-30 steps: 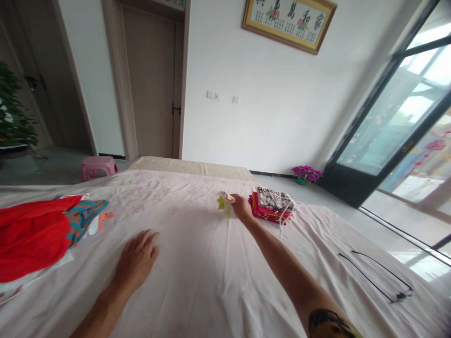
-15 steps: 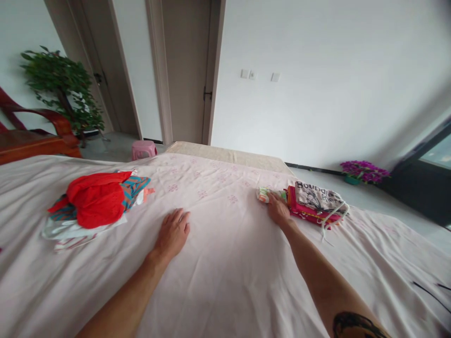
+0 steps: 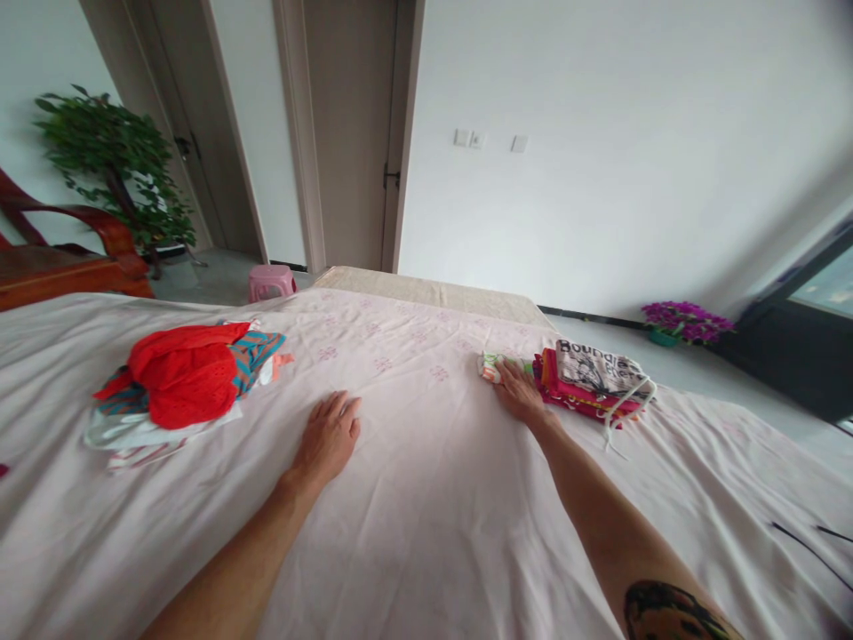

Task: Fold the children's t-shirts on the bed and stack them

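My left hand (image 3: 328, 436) lies flat on the pale pink floral sheet (image 3: 413, 498), fingers stretched out, holding nothing. Under the spread fingers of my right hand (image 3: 520, 391) is a small folded cloth (image 3: 491, 365), white with green and orange print; the palm covers part of it. Just right of that hand sits a stack of folded red clothes (image 3: 569, 400). On top of the stack rests a folded beige garment (image 3: 595, 366) with black lettering and a white drawstring. To the left lies a loose heap with a red garment (image 3: 190, 373) over striped and white clothes.
Beyond the sheet's far edge is a beige covered surface (image 3: 426, 291). A pink stool (image 3: 272, 281), a wooden chair (image 3: 80, 244) and a leafy plant (image 3: 113, 169) stand at the left. Purple flowers (image 3: 689, 320) are by the wall, and dark cords (image 3: 809, 553) lie at right.
My right hand has shifted slightly left with its fingers a little more spread on the folded cloth. My left hand stays in place.
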The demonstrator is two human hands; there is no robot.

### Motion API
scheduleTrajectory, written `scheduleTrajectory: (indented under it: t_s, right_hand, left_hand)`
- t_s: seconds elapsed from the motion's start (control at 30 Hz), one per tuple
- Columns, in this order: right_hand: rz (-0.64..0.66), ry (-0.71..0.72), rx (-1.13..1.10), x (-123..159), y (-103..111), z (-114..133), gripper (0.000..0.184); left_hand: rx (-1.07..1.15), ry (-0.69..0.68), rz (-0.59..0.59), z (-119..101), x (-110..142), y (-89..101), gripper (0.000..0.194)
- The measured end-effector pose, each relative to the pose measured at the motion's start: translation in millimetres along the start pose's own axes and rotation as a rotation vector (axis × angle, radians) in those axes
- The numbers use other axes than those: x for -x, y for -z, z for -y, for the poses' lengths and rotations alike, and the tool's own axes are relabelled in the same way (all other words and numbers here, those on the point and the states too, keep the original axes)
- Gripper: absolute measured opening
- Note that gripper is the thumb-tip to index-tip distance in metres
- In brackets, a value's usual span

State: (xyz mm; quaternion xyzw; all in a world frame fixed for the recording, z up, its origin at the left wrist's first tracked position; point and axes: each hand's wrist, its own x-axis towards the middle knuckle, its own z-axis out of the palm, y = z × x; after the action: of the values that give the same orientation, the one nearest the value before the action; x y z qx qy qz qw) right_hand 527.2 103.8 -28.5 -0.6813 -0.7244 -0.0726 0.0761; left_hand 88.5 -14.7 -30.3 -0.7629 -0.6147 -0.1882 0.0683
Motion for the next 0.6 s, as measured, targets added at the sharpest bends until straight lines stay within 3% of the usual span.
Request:
scheduleTrajectory:
  t_s: [0.17,0.27,0.5,0.6]
  right_hand:
    - [0.008,-0.083,0.027,13,6,16,0.063]
    - [-0.011,-0.095,0.047,29,13,43,0.066]
    - [0.061,0.247,-0.123,114,35,148,0.059]
    - [0.079,0.270,-0.199,136,44,176,0.056]
  left_hand:
    - [0.012,-0.006,0.001,2,0,-0.6,0.042]
    - [0.028,-0.004,0.000,3,0,0.3,0.042]
    - [0.067,-0.016,-0.005,3,1,1.2,0.040]
    - [0.075,-0.030,-0.012,6,1,-1.3,0.041]
